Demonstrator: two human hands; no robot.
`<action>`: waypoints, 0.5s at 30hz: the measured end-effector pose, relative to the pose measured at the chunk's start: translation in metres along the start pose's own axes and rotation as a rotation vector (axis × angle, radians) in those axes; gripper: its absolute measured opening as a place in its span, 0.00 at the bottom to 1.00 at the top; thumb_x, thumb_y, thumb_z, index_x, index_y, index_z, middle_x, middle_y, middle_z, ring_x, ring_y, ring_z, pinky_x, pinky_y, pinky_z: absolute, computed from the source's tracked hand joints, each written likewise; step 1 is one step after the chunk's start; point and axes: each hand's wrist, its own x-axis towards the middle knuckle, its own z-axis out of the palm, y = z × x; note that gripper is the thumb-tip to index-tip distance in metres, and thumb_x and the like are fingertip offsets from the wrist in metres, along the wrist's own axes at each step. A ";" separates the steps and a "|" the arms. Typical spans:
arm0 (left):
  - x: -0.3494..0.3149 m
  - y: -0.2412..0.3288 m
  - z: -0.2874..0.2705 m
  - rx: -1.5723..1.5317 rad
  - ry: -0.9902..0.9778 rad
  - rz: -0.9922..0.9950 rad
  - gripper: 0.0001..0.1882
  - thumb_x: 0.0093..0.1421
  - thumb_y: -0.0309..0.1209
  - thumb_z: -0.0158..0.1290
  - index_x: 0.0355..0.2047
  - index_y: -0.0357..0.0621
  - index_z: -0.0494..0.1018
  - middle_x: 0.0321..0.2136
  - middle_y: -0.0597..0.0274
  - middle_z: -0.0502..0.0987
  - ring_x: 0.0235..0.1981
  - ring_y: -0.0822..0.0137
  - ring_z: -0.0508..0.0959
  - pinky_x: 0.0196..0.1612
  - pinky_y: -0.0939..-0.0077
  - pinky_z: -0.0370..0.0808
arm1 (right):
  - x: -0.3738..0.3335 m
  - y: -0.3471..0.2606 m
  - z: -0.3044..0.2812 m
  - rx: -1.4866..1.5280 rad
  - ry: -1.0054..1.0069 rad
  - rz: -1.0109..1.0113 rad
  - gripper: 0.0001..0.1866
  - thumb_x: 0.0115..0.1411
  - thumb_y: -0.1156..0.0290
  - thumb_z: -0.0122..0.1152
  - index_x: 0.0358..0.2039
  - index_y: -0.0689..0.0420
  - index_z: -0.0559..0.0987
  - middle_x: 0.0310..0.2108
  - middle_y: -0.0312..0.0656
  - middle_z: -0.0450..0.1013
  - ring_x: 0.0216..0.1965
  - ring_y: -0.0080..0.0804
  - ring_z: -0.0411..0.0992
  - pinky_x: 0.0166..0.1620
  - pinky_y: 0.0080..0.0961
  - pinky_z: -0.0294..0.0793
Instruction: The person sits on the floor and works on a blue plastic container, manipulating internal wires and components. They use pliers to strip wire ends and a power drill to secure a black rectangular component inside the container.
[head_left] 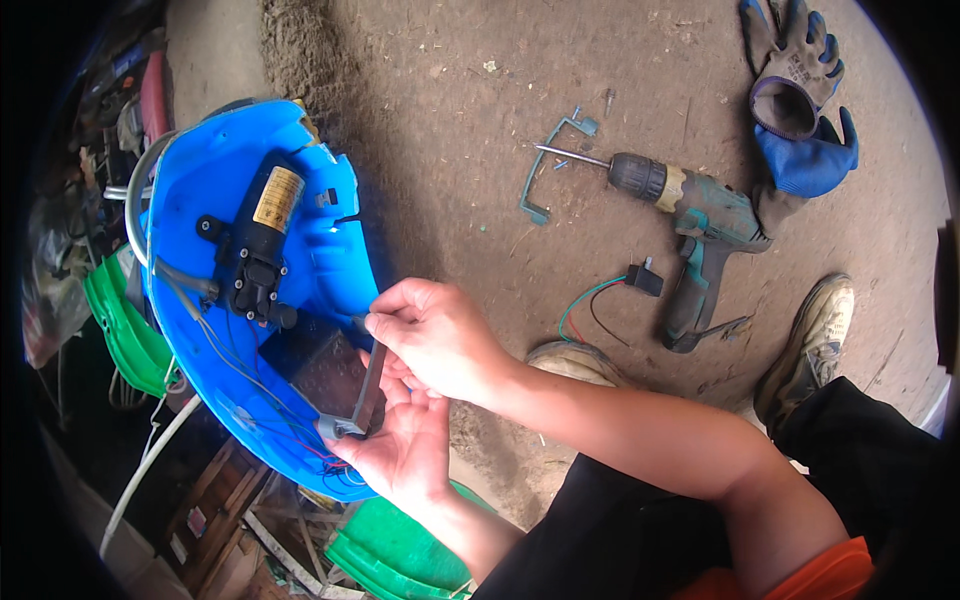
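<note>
A blue plastic shell (187, 230) lies open on the left, with a black pump motor (262, 235) fixed inside it. Below the motor sits a dark, boxy block (330, 372), probably a battery, with thin wires around it. Over this block, a grey U-shaped bracket (370, 388) is held between my hands. My right hand (430, 338) pinches its upper end, finger and thumb closed. From below, my left hand (405, 445) has its thumb at the bracket's lower tab and its fingers behind the bar.
On the dirt floor lie a cordless drill (715, 220) with a long bit, a teal bracket (533, 185) and a small black wired part (643, 280). Work gloves (805, 165) rest at upper right, near my shoe (825, 310). Green plastic pieces (400, 540) and clutter border the shell.
</note>
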 end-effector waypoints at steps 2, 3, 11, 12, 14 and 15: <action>0.000 -0.001 0.000 -0.015 0.031 0.010 0.45 0.48 0.54 0.63 0.60 0.40 0.65 0.58 0.60 0.71 0.65 0.58 0.61 0.69 0.50 0.46 | 0.001 0.007 0.006 -0.002 0.048 -0.041 0.07 0.65 0.74 0.59 0.39 0.66 0.76 0.24 0.39 0.76 0.22 0.19 0.73 0.23 0.19 0.72; 0.001 0.000 0.000 -0.027 0.033 0.007 0.45 0.48 0.54 0.63 0.60 0.40 0.65 0.58 0.60 0.72 0.65 0.59 0.61 0.69 0.51 0.47 | 0.000 0.009 0.009 0.020 0.062 -0.046 0.07 0.65 0.74 0.59 0.39 0.66 0.76 0.25 0.39 0.76 0.22 0.19 0.73 0.24 0.19 0.73; -0.001 0.001 0.002 -0.130 0.064 -0.010 0.49 0.44 0.52 0.66 0.61 0.39 0.61 0.59 0.59 0.71 0.65 0.59 0.61 0.69 0.56 0.50 | -0.008 0.007 0.014 -0.147 0.098 -0.073 0.08 0.64 0.72 0.59 0.40 0.63 0.80 0.24 0.40 0.77 0.22 0.19 0.74 0.26 0.21 0.75; -0.002 0.002 0.002 -0.127 0.052 -0.025 0.50 0.43 0.51 0.66 0.62 0.38 0.60 0.60 0.58 0.69 0.66 0.59 0.60 0.69 0.56 0.50 | -0.008 0.009 0.015 -0.185 0.101 -0.109 0.09 0.64 0.72 0.59 0.41 0.63 0.79 0.25 0.41 0.78 0.23 0.21 0.75 0.26 0.22 0.75; -0.003 0.002 0.001 -0.137 0.008 -0.052 0.52 0.42 0.50 0.67 0.63 0.38 0.58 0.62 0.57 0.67 0.66 0.58 0.59 0.70 0.55 0.49 | -0.009 0.013 0.015 -0.261 0.106 -0.182 0.09 0.64 0.73 0.57 0.43 0.63 0.79 0.28 0.45 0.78 0.26 0.25 0.77 0.28 0.24 0.75; -0.004 0.002 0.001 -0.149 -0.023 -0.064 0.53 0.42 0.50 0.67 0.64 0.38 0.57 0.63 0.56 0.65 0.66 0.58 0.59 0.70 0.55 0.49 | -0.010 0.017 0.016 -0.326 0.143 -0.280 0.10 0.64 0.73 0.57 0.43 0.63 0.79 0.30 0.47 0.78 0.28 0.28 0.78 0.29 0.25 0.76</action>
